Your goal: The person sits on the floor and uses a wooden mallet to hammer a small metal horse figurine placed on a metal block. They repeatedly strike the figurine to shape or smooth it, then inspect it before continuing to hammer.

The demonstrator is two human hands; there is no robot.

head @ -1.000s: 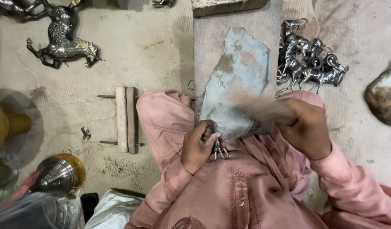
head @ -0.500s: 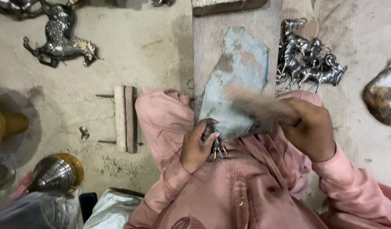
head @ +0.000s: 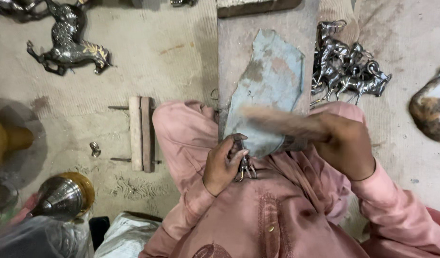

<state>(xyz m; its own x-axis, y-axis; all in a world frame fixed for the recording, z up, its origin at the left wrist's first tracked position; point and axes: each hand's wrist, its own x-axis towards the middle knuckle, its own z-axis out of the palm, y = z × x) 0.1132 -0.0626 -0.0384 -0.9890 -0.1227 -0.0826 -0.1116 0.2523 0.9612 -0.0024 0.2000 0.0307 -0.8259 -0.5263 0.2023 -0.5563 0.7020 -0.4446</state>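
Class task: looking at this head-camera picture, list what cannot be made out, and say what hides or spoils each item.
- Tool in the right hand: motion blur smears it; its kind is unclear.
- Small metal piece in the left hand: mostly covered by the fingers.
- Brown and white object: cut off by the right edge.
- Pile of metal figures: tangled, count unclear.

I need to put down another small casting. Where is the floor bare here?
Bare floor lies between the horse figure, the wooden clamp and the plank. Right of the plank, the pile of small figures crowds it; lower left is cluttered by the metal cone.
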